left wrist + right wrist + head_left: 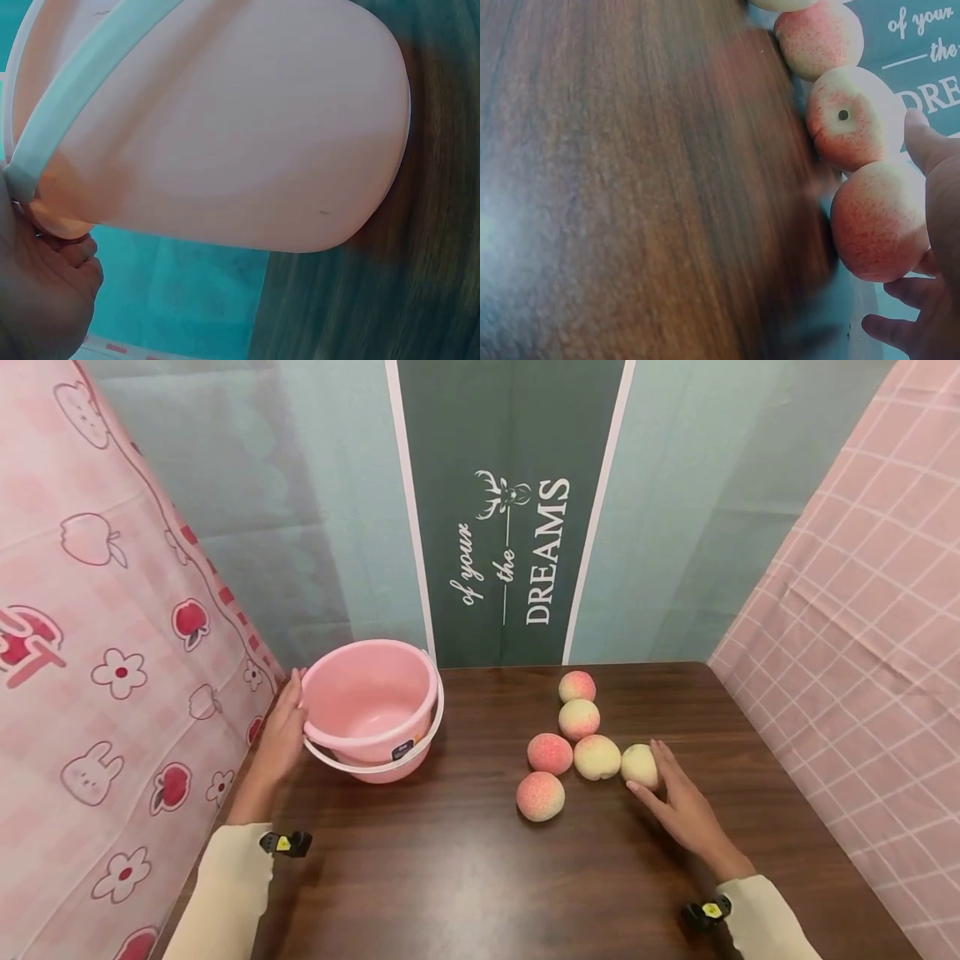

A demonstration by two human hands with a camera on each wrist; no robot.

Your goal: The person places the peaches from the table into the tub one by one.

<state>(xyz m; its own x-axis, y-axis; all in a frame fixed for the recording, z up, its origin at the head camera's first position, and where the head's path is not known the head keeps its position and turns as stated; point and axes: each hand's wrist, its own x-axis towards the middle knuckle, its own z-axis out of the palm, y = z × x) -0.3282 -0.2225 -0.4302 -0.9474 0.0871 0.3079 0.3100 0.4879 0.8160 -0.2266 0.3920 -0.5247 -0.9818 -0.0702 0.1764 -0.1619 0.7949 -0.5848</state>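
A pink bucket [367,693] with a white handle [375,768] stands upright at the left of the table. My left hand [281,735] holds its rim on the left side; the left wrist view shows curled fingers [79,262] at the rim beside the handle's end. To the right, my right hand [686,810] grips the rightmost pale peach [639,766], its thumb on the near side and its fingers on the far side. In the right wrist view this peach [877,221] looks red and yellow. It touches or nearly touches the neighbouring pale peach [597,757].
Several more peaches lie in a branching cluster: two at the back [577,688], a redder one [550,753] in the middle and another [540,797] nearest me. Cloth walls surround the brown table [450,877] at the left, back and right.
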